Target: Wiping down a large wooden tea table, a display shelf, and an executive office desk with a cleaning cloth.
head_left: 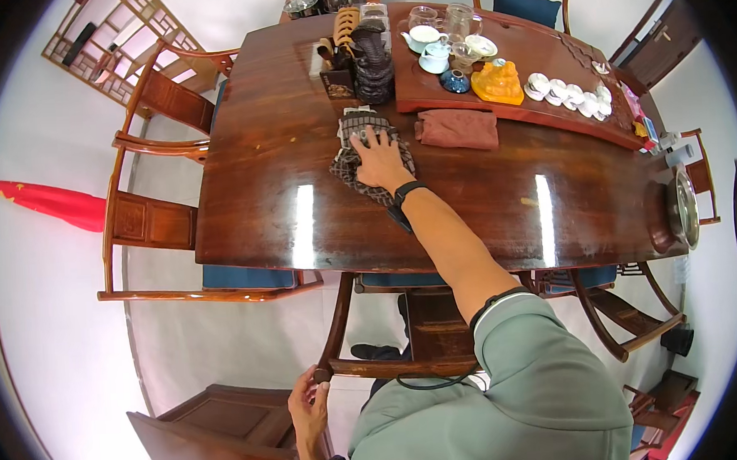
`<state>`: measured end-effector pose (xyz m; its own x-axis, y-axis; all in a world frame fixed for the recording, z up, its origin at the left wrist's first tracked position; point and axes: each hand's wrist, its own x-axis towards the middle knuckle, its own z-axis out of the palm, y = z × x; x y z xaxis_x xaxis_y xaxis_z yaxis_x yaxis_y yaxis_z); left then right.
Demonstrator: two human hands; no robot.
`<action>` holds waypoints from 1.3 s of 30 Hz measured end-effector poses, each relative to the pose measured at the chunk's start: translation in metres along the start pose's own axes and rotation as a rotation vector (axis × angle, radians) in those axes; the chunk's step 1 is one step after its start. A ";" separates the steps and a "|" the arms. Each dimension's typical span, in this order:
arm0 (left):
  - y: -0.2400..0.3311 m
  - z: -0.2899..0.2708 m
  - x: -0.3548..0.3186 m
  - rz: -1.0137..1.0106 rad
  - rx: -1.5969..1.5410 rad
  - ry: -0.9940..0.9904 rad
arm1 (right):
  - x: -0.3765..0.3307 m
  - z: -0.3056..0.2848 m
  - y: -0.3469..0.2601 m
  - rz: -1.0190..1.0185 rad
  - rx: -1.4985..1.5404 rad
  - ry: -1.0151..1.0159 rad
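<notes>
My right hand (379,161) lies flat with fingers spread on a dark checked cloth (372,192) on the wooden table. The cloth is bunched and its edges stick out around the hand. Low in the view, my left hand (309,404) grips the end of the armrest of a wooden chair (392,368) drawn up to the table's near edge. A folded reddish-brown cloth (457,130) rests to the right of my right hand. Just beyond the checked cloth stands a dark carved ornament (372,63).
A wooden tea tray (415,94) at the back right carries a pale blue teapot (435,57), an orange figurine (497,83) and several white cups (574,96). A metal basin (682,207) stands at the table's right end. Wooden chairs (153,225) line the left side.
</notes>
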<state>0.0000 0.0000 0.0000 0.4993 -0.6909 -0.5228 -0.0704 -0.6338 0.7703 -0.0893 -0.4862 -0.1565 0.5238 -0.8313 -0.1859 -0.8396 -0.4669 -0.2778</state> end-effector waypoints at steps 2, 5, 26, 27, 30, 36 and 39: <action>0.000 -0.003 0.000 0.001 -0.052 0.030 | -0.011 -0.009 -0.007 -0.063 0.024 -0.002; -0.004 0.010 0.043 0.119 -0.022 0.049 | -0.005 -0.022 -0.002 -0.271 -0.054 -0.025; -0.012 0.007 0.050 0.169 -0.033 0.044 | -0.184 -0.063 0.200 0.095 -0.094 -0.085; -0.012 0.009 0.052 0.176 -0.045 0.036 | -0.183 -0.062 0.199 0.096 -0.098 -0.083; -0.007 0.014 0.052 0.161 -0.135 0.029 | -0.172 -0.043 0.184 0.117 -0.104 0.052; -0.005 0.009 0.052 0.157 -0.127 0.015 | -0.136 -0.028 0.066 -0.301 0.025 0.031; -0.003 0.007 0.054 0.198 -0.076 -0.006 | -0.133 -0.015 0.041 -0.560 0.016 -0.047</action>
<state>0.0215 -0.0374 -0.0331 0.4769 -0.8014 -0.3609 -0.1011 -0.4579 0.8832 -0.1958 -0.3997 -0.1291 0.8951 -0.4433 -0.0480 -0.4295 -0.8281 -0.3603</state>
